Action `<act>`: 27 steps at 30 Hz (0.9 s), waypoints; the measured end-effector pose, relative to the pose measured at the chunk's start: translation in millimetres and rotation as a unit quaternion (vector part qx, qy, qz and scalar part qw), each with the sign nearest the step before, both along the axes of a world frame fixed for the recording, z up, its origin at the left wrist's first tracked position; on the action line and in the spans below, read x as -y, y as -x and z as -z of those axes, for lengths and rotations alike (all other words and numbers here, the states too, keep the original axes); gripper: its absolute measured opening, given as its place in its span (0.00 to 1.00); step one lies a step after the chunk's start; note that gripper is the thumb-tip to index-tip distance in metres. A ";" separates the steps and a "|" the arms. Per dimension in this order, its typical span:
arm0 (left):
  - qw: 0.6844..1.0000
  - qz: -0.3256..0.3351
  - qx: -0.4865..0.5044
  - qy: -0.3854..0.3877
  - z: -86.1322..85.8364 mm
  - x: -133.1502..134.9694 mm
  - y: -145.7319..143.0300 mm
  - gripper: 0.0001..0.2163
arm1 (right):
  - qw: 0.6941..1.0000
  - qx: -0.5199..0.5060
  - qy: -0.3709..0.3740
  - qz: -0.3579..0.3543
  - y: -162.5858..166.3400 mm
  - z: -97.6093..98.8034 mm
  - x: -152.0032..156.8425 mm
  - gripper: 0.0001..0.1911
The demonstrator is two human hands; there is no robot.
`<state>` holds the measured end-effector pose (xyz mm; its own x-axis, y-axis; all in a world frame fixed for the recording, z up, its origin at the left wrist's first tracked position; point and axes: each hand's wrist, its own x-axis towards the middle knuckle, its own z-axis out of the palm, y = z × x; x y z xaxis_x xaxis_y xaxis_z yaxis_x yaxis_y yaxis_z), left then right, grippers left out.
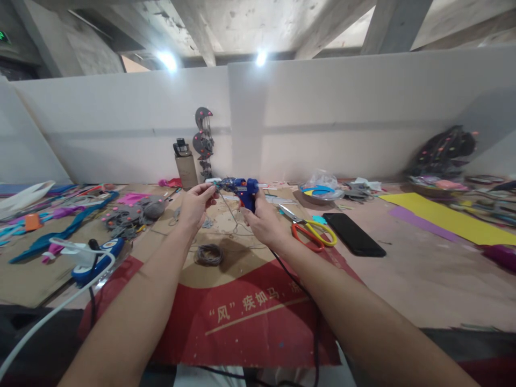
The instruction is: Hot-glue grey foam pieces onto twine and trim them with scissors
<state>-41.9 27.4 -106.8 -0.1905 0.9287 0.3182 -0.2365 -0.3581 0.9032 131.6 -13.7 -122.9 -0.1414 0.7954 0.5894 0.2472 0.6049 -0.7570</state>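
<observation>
My right hand (261,219) is wrapped around the grip of a blue hot glue gun (245,189), held up above the table with its nozzle pointing left. My left hand (196,205) pinches a small grey felt piece (223,184) right at the nozzle tip. Thin strings hang down from that piece to the cardboard (226,226). A black cord runs from the gun back along my right forearm.
Red-and-yellow scissors (312,232) and a black phone (353,234) lie right of my hands. A coil of cord (208,253) sits below them. A power strip (94,257), felt pieces (133,215), a bottle (186,165) and a hanging felt mobile (203,141) are left and behind. Yellow sheet (447,217) at right.
</observation>
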 end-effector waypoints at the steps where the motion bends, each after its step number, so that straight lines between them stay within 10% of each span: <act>1: 1.000 0.001 0.000 0.000 0.5 -0.5 0.3 0.14 | 1.000 -0.001 0.001 -0.002 0.1 0.0 0.2 0.13; 21: 0.998 0.010 0.062 0.025 -1.2 -3.4 4.4 0.11 | 0.985 -0.138 0.076 -0.074 -4.2 -2.6 -8.0 0.14; 27: 1.000 0.007 0.021 0.013 1.6 -6.0 3.5 0.10 | 0.973 -0.042 0.206 0.093 -25.2 3.5 -34.1 0.10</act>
<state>-45.4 33.4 -108.4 -0.1896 0.9391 0.2865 -0.2790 -0.3313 0.9013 156.7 20.3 -126.4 0.0622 0.9739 0.2182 0.2493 0.1965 -0.9483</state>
